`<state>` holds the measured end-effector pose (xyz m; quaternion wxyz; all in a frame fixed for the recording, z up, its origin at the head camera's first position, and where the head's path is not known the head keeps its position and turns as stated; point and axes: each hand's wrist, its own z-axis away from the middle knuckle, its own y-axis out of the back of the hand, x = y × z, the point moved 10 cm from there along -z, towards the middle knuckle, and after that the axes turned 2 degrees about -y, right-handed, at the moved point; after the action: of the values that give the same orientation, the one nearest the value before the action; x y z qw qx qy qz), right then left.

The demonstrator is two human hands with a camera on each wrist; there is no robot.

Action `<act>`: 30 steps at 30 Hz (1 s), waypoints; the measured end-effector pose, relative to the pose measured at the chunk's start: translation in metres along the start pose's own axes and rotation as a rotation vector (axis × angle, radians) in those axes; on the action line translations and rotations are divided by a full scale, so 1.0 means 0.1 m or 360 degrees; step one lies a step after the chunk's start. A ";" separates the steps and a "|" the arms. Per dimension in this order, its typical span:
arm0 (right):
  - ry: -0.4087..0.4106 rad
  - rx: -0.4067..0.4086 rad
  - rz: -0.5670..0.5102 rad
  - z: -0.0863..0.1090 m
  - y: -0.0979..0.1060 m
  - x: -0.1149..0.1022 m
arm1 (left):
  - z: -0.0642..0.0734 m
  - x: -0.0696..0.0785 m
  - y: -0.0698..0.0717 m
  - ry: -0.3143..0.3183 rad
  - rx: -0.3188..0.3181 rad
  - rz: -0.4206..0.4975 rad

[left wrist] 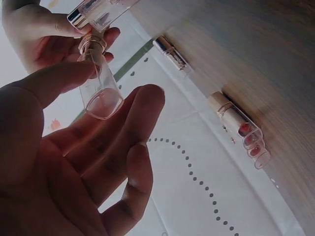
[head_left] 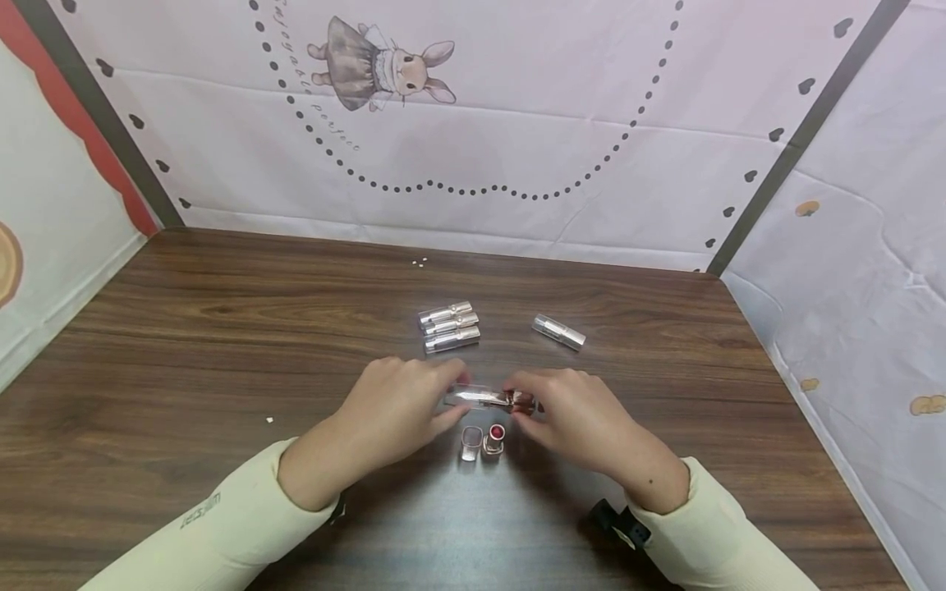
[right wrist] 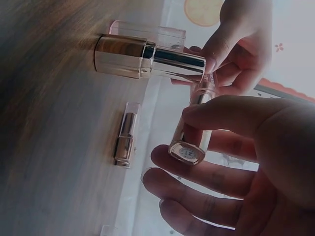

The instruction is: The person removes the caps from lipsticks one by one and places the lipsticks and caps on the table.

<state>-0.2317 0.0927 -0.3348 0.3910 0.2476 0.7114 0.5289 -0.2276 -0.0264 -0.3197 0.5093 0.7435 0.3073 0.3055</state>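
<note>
Over the table, both hands hold one lipstick between them. My left hand (head_left: 395, 406) pinches the end with its clear cap (left wrist: 104, 102) between thumb and fingers. At the other end, my right hand (head_left: 584, 414) pinches the shiny gold base (right wrist: 188, 151), whose round label shows in the right wrist view. Just below the hands, an uncapped lipstick (head_left: 493, 443) stands upright with its red tip showing. Close beside it on the left stands a loose clear cap (head_left: 470, 444).
Three capped lipsticks (head_left: 452, 338) lie side by side beyond the left hand. Another lipstick (head_left: 559, 332) lies farther right. Small white scraps (head_left: 420, 263) are near the back edge, and one white bit (head_left: 269, 419) lies at left. Printed cloth (head_left: 473, 156) walls the table.
</note>
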 end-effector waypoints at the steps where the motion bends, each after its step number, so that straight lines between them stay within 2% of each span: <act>1: -0.0007 -0.0003 0.0000 0.00 0.00 0.01 | 0.00 0.00 -0.01 0.0001 -0.0009 -0.0008; 13: -0.0081 -0.0073 0.0000 -0.01 -0.05 0.16 | -0.04 -0.04 -0.09 0.0007 -0.0083 -0.0034; 21: -0.0063 -0.0042 0.0027 -0.04 -0.05 0.18 | -0.07 -0.07 -0.12 0.0050 -0.0122 -0.0046; 27: -0.0128 -0.0129 -0.0111 -0.07 -0.14 0.22 | -0.07 -0.08 -0.11 0.0047 -0.0094 -0.0063; 30: -0.0100 -0.0196 -0.0161 -0.09 -0.25 0.18 | -0.01 -0.14 -0.15 0.0109 -0.0136 -0.0033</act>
<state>-0.2481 0.0932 -0.3624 0.4539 0.2032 0.6765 0.5432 -0.2390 -0.0320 -0.3359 0.5329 0.7071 0.3188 0.3383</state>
